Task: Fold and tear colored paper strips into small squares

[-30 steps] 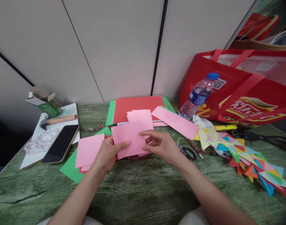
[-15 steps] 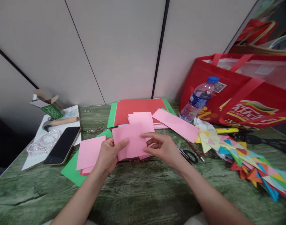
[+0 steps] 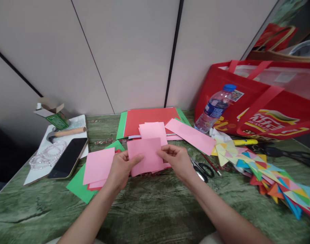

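Left grip (image 3: 121,167) and right grip (image 3: 177,162), angled inward, pinch a pink sheet (image 3: 146,159) at opposite sides.

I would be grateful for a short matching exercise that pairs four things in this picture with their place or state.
Things:
1. phone
2. pink sheet
3. plastic bottle
4. green box

Places or states:
A. between the left hand and the right hand
B. top flaps standing open
C. blue cap on, in front of the red bag
D. lying with its dark screen up

Right pairs: 1-D, 2-A, 3-C, 4-B
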{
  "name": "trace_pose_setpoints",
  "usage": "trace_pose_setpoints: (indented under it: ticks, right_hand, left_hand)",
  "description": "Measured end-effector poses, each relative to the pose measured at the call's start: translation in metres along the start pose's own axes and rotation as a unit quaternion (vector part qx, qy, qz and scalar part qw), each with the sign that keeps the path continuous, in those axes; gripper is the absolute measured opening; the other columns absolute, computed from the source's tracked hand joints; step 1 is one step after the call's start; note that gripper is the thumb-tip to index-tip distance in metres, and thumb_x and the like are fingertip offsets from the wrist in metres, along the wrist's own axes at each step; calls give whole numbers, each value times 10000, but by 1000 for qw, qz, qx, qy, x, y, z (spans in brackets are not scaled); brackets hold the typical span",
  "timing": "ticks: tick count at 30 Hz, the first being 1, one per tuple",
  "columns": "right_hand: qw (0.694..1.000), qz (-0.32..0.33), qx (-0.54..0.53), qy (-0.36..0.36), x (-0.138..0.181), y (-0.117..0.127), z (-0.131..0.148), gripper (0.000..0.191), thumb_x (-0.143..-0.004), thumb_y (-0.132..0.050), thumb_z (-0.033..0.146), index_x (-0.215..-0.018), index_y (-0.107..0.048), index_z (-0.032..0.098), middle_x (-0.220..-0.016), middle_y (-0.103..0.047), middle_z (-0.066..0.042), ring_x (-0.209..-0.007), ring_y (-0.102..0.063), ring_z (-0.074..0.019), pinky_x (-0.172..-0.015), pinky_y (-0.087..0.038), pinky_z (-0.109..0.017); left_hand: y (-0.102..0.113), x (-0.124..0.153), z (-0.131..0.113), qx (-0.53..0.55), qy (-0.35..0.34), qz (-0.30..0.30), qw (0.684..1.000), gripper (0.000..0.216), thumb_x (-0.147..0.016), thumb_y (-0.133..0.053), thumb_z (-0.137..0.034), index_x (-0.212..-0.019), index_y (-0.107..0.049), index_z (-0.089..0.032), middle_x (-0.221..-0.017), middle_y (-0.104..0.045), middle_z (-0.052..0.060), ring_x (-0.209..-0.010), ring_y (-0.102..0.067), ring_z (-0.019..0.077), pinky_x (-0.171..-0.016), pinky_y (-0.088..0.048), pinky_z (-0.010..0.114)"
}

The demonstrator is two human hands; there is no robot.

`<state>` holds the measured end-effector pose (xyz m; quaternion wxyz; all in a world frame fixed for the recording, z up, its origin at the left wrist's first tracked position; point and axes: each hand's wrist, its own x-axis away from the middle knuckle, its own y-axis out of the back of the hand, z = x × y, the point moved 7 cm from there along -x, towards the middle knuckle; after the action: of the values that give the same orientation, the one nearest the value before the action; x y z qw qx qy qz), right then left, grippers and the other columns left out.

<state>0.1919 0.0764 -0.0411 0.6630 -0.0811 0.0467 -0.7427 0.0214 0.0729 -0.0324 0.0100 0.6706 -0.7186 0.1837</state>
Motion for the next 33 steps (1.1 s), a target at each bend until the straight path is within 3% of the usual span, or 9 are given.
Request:
trace_pose_setpoints:
  ticks: [6,18,25,33]
  right_hand:
    - [1000,14,-3,-4,-4,5,1,195,-571,-725,318,-640,-628,162,-583,-580,27,-524,-476,-82,-508,-412,-229]
    - [999,46,-14,-7,-4,3,0,183,-573,-738,300,-628,-631,163,-608,-596,23,-541,-497,-85,-529,-426,-233]
    - [998,56,-5,-17,-3,0,-1,188,-573,-733,307,-626,-631,159,-603,-591,19,-537,-494,-86,-527,-421,-240]
    - [998,63,7,-17,-3,0,-3,205,-572,-732,325,-630,-629,157,-612,-592,10,-547,-498,-91,-516,-416,-233]
  left_hand:
    - [1,-2,-4,15,22,12,1000,229,-578,-755,-228,-761,-694,-105,-679,-713,69,-594,-631,145,-606,-515,255]
    - [5,-2,-13,-4,3,14,1000,218,-561,-763,-258,-711,-702,-113,-620,-689,43,-558,-602,127,-564,-489,228]
    - [14,-4,-18,-8,-45,-30,999,193,-548,-767,-261,-559,-640,-117,-494,-611,-14,-444,-513,71,-454,-414,172]
    - [9,-2,-23,-7,-11,9,1000,220,-558,-764,-271,-706,-693,-125,-588,-663,21,-544,-579,119,-554,-464,224]
